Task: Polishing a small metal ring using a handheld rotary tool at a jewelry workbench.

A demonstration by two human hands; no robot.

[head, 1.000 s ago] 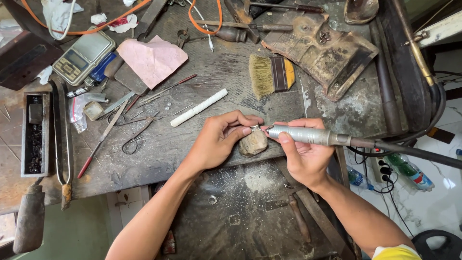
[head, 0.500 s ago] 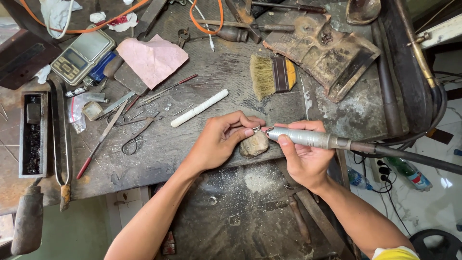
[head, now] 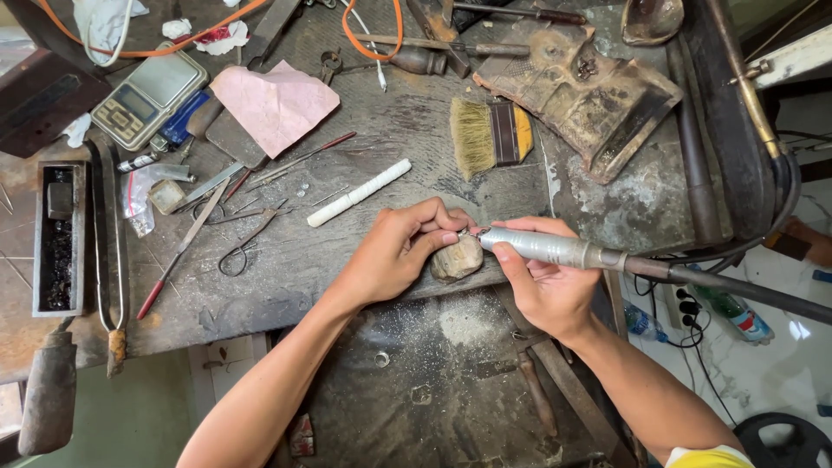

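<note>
Lower tray: a dusty tray [head: 451,381] sits under the bench's near edge, pale filings piled on it, both forearms crossing above.
Right hand: the right hand [head: 542,282] has its fingers wrapped tight around a silver rotary handpiece [head: 546,249], thumb pressed along the barrel, its dark cable trailing off towards the right edge.
Left hand: the left hand [head: 403,251] has its fingertips pinched together on something tiny, probably a small metal piece, too small to make out.
Meeting point: the handpiece tip meets that pinch right above a worn bench peg [head: 457,258] jutting from the near edge of the workbench [head: 347,260].
Mid bench: a white stick [head: 359,192] lies diagonally just beyond the left hand; thin tools and wire tweezers [head: 247,243] are scattered towards the left.
Farther back: a flat brush [head: 490,134] with pale bristles lies behind the hands, a pink cloth [head: 273,104] to its left.
Far left corner: a small digital scale [head: 149,95] sits there, orange cable looping along the far edge.
</note>
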